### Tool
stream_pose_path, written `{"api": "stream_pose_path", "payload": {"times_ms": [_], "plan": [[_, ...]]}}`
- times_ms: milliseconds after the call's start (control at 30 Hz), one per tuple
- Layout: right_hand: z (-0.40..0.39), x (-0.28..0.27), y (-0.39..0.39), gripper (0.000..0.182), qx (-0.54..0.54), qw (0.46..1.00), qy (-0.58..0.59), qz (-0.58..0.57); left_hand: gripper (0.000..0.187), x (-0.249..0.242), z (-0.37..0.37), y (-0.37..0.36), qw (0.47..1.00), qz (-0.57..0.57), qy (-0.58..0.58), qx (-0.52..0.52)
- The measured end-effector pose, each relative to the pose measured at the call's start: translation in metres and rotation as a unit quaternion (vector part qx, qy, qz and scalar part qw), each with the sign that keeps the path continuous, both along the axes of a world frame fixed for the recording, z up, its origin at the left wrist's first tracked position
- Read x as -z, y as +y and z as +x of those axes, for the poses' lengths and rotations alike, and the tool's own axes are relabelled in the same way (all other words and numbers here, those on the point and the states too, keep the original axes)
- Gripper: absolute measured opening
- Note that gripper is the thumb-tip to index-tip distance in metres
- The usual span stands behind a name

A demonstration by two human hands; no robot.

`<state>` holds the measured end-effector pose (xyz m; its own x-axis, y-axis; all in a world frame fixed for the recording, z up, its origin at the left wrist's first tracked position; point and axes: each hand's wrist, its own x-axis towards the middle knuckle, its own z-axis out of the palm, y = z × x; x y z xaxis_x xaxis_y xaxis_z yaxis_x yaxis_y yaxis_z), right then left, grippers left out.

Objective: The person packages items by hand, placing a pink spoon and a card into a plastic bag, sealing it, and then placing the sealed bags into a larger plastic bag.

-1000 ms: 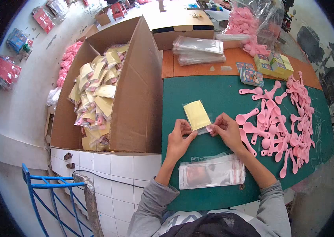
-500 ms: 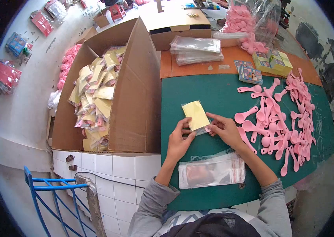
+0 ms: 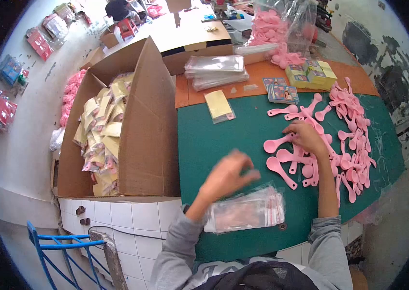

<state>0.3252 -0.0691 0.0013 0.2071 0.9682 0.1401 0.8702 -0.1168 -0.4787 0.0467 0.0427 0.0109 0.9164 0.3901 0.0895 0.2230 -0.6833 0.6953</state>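
My right hand [image 3: 306, 137] is among the pink plastic spoons [image 3: 282, 155] on the green tabletop, its fingers curled down at the handle end of one pink spoon [image 3: 272, 145]. Blurred by motion, my left hand [image 3: 228, 176] hovers just above a stack of clear plastic bags [image 3: 243, 212], its thumb apart from the fingers and nothing visible in it. A filled clear packet with a cream card [image 3: 219, 104] lies at the table's back left, a bit of pink showing at its lower corner.
To the left stands a large cardboard box [image 3: 149, 130] with many filled packets [image 3: 103, 121]. Along the back are more clear bags [image 3: 214, 70], printed cards [image 3: 282, 91], card stacks [image 3: 311, 73] and a bag of pink spoons [image 3: 272, 29]. A blue metal frame [image 3: 64, 237] stands front left.
The packet held in both hands has been set down at the back left. My right hand has moved right to the spoons; my left hand has come back toward the clear bags. The view has shifted.
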Motion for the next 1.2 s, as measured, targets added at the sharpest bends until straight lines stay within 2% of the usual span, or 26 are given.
{"api": "stream_pose_path", "payload": {"times_ms": [33, 133, 233, 333, 433, 467, 533, 567, 633, 700, 833, 900, 967, 1067, 1200], "plan": [[0.002, 0.001, 0.001, 0.019, 0.013, 1.0, 0.006, -0.013, 0.029, 0.003, -0.005, -0.016, 0.995, -0.061, 0.047, 0.071], [-0.003, 0.006, 0.005, 0.014, 0.037, 0.999, 0.017, -0.033, 0.028, 0.003, -0.011, -0.044, 0.999, 0.022, 0.035, 0.007], [-0.004, 0.007, 0.004, 0.014, 0.024, 0.995, -0.097, -0.023, 0.029, 0.014, -0.006, -0.028, 0.989, -0.076, 0.086, 0.091], [-0.004, 0.011, 0.007, 0.015, 0.033, 0.999, -0.039, 0.013, 0.025, 0.016, -0.004, -0.017, 0.983, -0.159, 0.009, 0.095], [-0.001, 0.018, 0.009, 0.017, 0.019, 1.0, -0.005, -0.01, 0.021, 0.032, -0.004, -0.008, 0.906, -0.399, -0.14, 0.011], [-0.001, 0.02, 0.009, 0.018, 0.018, 0.999, -0.035, -0.002, 0.016, 0.035, -0.006, -0.001, 0.879, -0.457, -0.134, -0.009], [-0.004, 0.022, 0.008, 0.018, 0.014, 0.995, -0.098, 0.016, 0.016, 0.03, -0.007, 0.006, 0.844, -0.508, -0.151, -0.081], [-0.005, 0.023, 0.009, 0.018, 0.02, 0.996, -0.082, 0.006, 0.017, 0.028, -0.008, 0.009, 0.824, -0.531, -0.159, -0.116], [-0.007, 0.02, 0.01, 0.018, 0.032, 0.998, -0.052, -0.014, 0.022, 0.026, -0.01, 0.013, 0.825, -0.524, -0.148, -0.15], [-0.015, 0.018, 0.012, 0.018, 0.026, 0.999, -0.03, 0.025, 0.024, 0.025, -0.011, 0.015, 0.83, -0.514, -0.124, -0.177], [-0.017, 0.016, 0.012, 0.021, 0.017, 0.999, 0.024, 0.016, 0.024, 0.031, -0.01, 0.016, 0.838, -0.498, -0.141, -0.175], [-0.022, 0.012, 0.013, 0.021, 0.009, 0.999, -0.036, 0.039, 0.024, 0.028, -0.01, 0.014, 0.835, -0.496, -0.153, -0.182], [-0.029, 0.005, 0.013, 0.021, 0.004, 0.994, -0.094, 0.062, 0.025, 0.029, -0.01, 0.014, 0.861, -0.452, -0.143, -0.183], [-0.049, -0.015, 0.024, 0.016, -0.066, 0.989, 0.064, 0.117, 0.025, 0.026, -0.01, 0.013, 0.89, -0.395, -0.145, -0.178], [-0.089, -0.059, 0.022, 0.012, -0.029, 0.974, 0.185, 0.126, 0.023, 0.022, -0.012, 0.015, 0.911, -0.344, -0.143, -0.177]]}}
